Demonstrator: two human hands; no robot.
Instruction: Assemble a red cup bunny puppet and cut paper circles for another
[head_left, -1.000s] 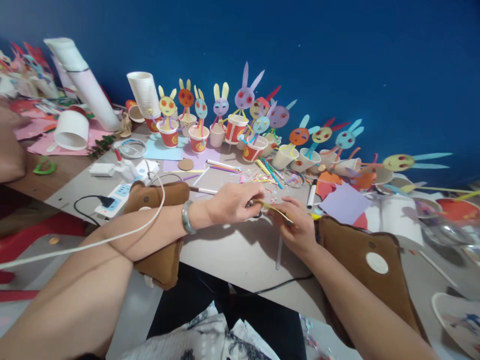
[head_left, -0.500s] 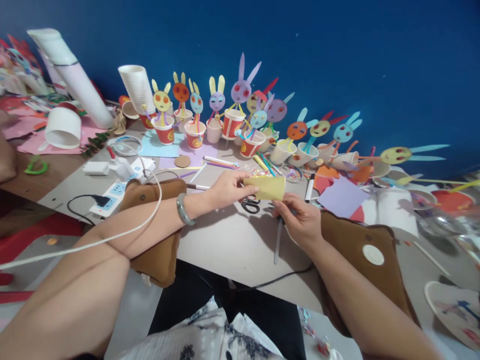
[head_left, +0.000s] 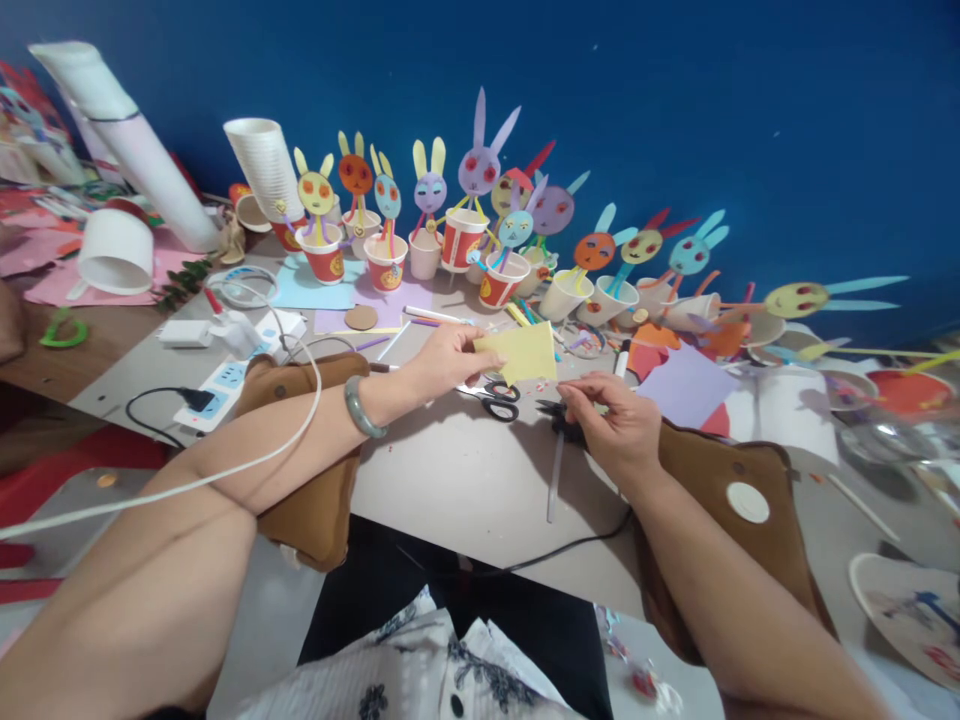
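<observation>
My left hand (head_left: 448,358) pinches the left edge of a piece of yellow paper (head_left: 525,352), which it holds above the table. Close to the paper's lower right corner is my right hand (head_left: 613,415), its thumb and fingers pressed together; whatever is between them, if anything, is too small to make out. Below the paper lies a pair of scissors (head_left: 500,402) with black handles. A black tool (head_left: 564,422), partly hidden by my right hand, rests on the table beside a thin translucent stick (head_left: 556,480).
Paper cups with rabbit figures (head_left: 465,235) line the back by the blue wall. A power strip (head_left: 225,385) with cables stands left. Brown cushions (head_left: 307,500) lie under my forearms. Purple paper (head_left: 686,385) and a white cylinder (head_left: 795,415) are at right.
The yellow paper has turned to show more of its face and shifted slightly left. My right hand has come away from its corner, uncovering more of the scissors and black tool.
</observation>
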